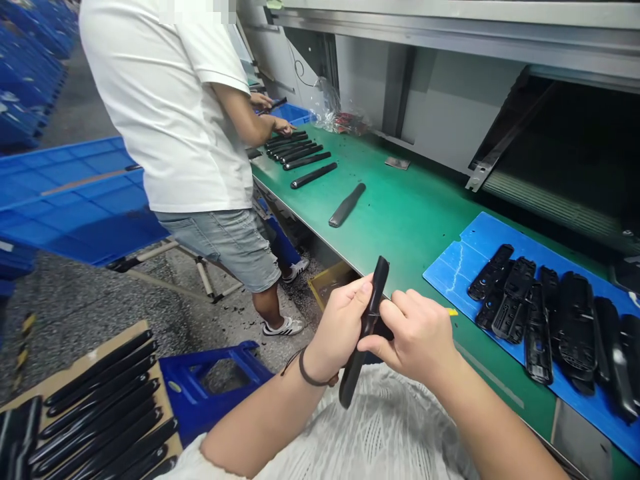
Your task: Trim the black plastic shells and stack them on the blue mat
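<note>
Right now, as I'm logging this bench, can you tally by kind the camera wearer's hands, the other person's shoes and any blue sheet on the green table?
Wearer's hands: 2 (left hand and right hand, both on the long black piece)
Other person's shoes: 2
Blue sheet on the green table: 1
Total: 5

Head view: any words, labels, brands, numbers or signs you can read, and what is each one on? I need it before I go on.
No text can be read in this view.
Oval mark on the blue plastic frame: too small and blurred to read.
Pale patch at the left edge: too blurred to tell whether it bears text.
Held black part: no lettering can be made out.
</note>
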A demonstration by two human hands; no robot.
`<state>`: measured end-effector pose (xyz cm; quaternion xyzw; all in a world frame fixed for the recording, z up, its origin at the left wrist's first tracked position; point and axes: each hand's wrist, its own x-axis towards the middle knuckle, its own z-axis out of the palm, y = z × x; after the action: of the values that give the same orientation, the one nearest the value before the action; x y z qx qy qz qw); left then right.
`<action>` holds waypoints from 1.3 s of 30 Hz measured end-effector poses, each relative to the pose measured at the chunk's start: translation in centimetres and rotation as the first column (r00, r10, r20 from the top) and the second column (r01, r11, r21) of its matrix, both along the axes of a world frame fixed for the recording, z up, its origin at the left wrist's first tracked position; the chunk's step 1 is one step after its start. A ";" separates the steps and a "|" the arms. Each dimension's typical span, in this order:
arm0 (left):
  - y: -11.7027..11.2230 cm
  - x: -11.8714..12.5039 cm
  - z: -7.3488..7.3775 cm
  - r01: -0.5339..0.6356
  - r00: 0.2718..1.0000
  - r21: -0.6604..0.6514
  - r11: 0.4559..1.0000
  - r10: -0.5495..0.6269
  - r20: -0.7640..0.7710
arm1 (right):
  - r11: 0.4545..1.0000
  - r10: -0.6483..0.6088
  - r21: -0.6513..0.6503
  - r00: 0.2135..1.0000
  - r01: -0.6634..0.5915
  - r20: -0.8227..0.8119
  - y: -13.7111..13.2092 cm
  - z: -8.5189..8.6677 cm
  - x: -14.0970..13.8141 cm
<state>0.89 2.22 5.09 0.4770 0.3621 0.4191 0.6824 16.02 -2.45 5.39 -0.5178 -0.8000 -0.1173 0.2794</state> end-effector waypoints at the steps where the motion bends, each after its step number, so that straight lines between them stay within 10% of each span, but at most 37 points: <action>1: 0.2 0.0 0.0 -0.009 1.000 -0.006 1.000 0.009 0.000 | 1.000 0.005 -0.007 1.000 -0.005 -0.003 -0.1 -0.1 -0.2; 39: 4.3 -0.1 0.9 -0.213 0.926 -0.246 0.946 0.276 0.257 | 0.993 0.100 -0.068 0.992 -0.095 0.073 -2.7 -3.5 -3.3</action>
<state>0.77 6.49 6.01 0.2857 0.3589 0.5246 0.7172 12.75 -5.15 1.84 -0.4820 -0.8379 -0.0973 0.2370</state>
